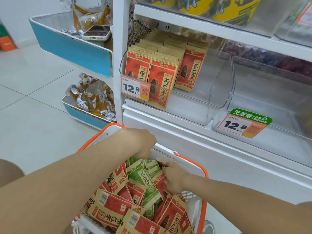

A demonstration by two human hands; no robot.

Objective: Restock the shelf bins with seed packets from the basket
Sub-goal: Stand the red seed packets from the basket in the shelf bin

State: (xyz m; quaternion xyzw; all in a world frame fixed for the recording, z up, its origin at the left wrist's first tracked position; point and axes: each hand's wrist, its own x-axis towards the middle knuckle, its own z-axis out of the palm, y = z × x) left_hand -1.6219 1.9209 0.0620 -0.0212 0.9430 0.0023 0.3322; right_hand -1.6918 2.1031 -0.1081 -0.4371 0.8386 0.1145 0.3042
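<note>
The left hand (143, 144) dips into the far end of the basket (168, 155), fingers curled down among the seed packets (118, 208). Its tips are hidden, so I cannot tell whether it grips anything. The right hand (173, 178), by the basket's far right wall, seems to pinch a red packet (160, 183). Beyond the basket, a shelf bin (194, 107) holds upright packets (162, 78). The basket's near end is cut off.
</note>
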